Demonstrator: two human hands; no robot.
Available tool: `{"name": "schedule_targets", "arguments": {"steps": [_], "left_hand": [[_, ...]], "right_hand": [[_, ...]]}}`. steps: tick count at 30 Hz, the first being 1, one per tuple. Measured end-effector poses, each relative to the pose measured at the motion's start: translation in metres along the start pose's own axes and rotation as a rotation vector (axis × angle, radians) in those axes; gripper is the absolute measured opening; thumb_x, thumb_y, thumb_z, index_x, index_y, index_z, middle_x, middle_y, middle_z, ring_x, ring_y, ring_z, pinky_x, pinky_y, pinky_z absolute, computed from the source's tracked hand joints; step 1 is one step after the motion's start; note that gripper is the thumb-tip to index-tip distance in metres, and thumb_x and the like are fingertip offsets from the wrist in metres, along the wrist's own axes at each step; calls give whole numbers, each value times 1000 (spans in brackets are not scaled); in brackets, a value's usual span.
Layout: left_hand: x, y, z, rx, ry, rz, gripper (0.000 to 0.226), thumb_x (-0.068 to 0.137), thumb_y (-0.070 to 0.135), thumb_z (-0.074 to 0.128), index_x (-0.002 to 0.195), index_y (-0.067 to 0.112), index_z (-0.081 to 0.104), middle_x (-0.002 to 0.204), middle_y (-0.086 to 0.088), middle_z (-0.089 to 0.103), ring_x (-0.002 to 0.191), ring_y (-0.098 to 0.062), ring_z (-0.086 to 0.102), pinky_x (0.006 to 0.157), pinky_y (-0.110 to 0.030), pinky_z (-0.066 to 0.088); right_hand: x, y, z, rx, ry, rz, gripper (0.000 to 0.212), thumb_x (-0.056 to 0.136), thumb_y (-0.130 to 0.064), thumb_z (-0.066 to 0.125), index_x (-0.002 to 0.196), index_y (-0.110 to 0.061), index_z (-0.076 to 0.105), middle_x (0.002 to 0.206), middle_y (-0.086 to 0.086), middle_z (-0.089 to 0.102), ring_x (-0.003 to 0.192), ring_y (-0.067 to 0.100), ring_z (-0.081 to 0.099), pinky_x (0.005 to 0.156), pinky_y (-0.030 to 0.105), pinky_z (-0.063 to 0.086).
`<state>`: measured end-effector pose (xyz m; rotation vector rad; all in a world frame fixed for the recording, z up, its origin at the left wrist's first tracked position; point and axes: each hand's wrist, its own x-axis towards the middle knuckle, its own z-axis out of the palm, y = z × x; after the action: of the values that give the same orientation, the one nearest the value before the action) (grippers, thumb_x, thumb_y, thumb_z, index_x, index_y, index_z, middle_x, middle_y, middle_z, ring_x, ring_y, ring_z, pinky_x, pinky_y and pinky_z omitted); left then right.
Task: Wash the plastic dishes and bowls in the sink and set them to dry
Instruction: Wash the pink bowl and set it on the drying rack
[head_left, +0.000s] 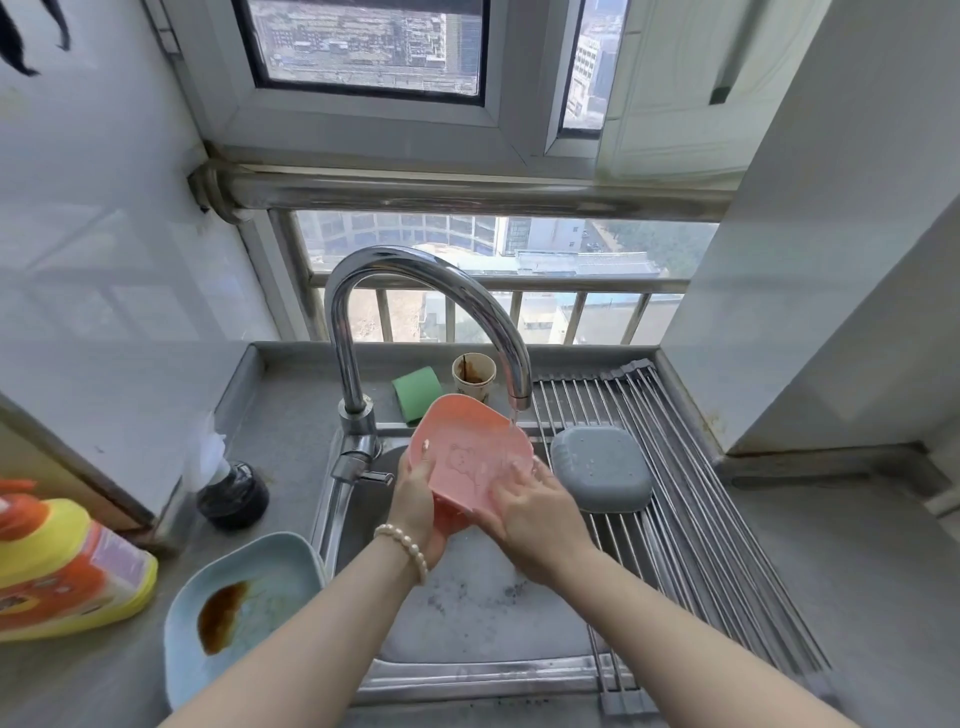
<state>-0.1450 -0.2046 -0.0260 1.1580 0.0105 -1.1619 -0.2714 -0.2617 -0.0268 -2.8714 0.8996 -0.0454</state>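
Observation:
A pink plastic dish (467, 441) is tilted up over the sink (467, 670) under a thin stream from the tap (415, 291). My left hand (415, 504) grips its left edge, thumb on the inner face. My right hand (530, 509) holds its lower right side with fingers spread on the inside. A grey-blue bowl (602, 475) lies upside down on the metal roll-up drying rack (701, 519). A light blue dish (244, 603) with a brown sauce stain sits on the counter left of the sink.
A green sponge (417, 392) and a stained paper cup (474, 375) stand behind the sink. A yellow-orange detergent bottle (62, 566) lies at the far left, with a dark bagged container (234, 493) near it. Foamy water fills the sink.

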Motion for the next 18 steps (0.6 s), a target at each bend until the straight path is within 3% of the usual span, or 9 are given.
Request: {"name": "schedule_targets", "arguments": {"steps": [2,4,5,8,11,13,15,16,18], "left_hand": [[-3,0,0,-53,-25,-103,38,101,38,38,135,21,44,121,-16,63,89,-30,68,58,-40,57],[-5,-1,1,-108,-67,-196,46,100,42,37,137,16,46,123,-15,64,83,-25,71,58,-37,57],[-6,-1,1,-120,-96,-222,49,100,45,36,135,13,49,121,-15,65,89,-26,71,64,-39,57],[-11,-5,3,-138,-179,-282,55,100,49,29,127,9,57,114,-14,69,104,-30,64,81,-45,51],[-12,-9,7,-173,-207,-305,58,100,52,27,125,10,58,111,-15,70,103,-32,64,83,-48,51],[-15,-12,10,-193,-236,-312,59,98,57,26,124,16,58,114,-13,69,106,-33,62,81,-49,51],[-18,-12,14,-254,-234,-281,52,99,53,27,130,23,54,122,-9,65,116,-32,56,92,-51,46],[-20,-12,17,-241,-223,-255,49,100,48,27,136,23,50,131,-6,59,123,-31,51,102,-48,39],[-16,-15,18,-167,-203,-137,46,107,24,19,148,7,30,150,-11,38,128,-21,47,107,-21,31]], "right_hand": [[4,-6,-10,-9,-201,147,128,63,-79,-31,148,-3,28,154,17,26,146,34,8,119,46,-1],[8,-15,-20,85,-364,254,112,74,-81,-15,152,-2,3,159,19,1,146,33,-9,118,45,-11],[11,-19,-22,121,-405,279,103,81,-78,-4,151,-3,-3,158,20,-4,146,32,-11,118,44,-12],[20,-21,-30,146,-412,301,91,88,-74,6,152,-10,-7,159,18,-8,146,30,-12,118,42,-11],[32,-19,-27,202,-355,369,95,84,-79,6,150,-13,-14,158,12,-19,147,26,-13,119,44,-8],[39,-19,-24,196,-305,375,98,81,-81,4,149,-14,-18,156,4,-24,145,21,-19,117,42,-13],[43,-22,-23,166,-324,290,92,85,-77,5,150,-15,-17,154,0,-28,142,19,-28,114,40,-19],[43,-24,-23,160,-325,242,91,86,-77,6,150,-16,-17,154,1,-28,140,18,-31,114,39,-21],[42,-25,-26,186,-339,180,91,87,-76,8,149,-15,-19,152,0,-31,135,15,-36,111,38,-24]]}}
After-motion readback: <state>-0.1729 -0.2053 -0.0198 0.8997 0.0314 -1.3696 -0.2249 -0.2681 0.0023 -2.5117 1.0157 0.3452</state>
